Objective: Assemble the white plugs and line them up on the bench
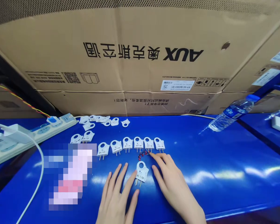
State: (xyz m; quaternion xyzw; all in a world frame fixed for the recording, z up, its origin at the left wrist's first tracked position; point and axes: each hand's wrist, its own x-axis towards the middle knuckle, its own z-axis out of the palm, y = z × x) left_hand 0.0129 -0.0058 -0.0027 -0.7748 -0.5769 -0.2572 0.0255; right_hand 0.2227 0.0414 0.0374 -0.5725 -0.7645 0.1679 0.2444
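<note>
Both my hands lie flat on a blue table (219, 161). My left hand (118, 196) has its fingers spread, just left of a single white plug part (141, 172) with two metal pins. My right hand (171, 183) is open to the right of that part; its fingertips reach a small red and blue wire piece (143, 153). Beyond them stands a row of several white plug parts (133, 144). More white parts (102, 120) lie loose at the back left.
A large brown cardboard box (140, 56) walls the back of the table. A white power strip (37, 129) with a white cable (38, 174) lies at the left. A plastic water bottle (233, 113) lies at the right. A blurred patch covers something at the front left.
</note>
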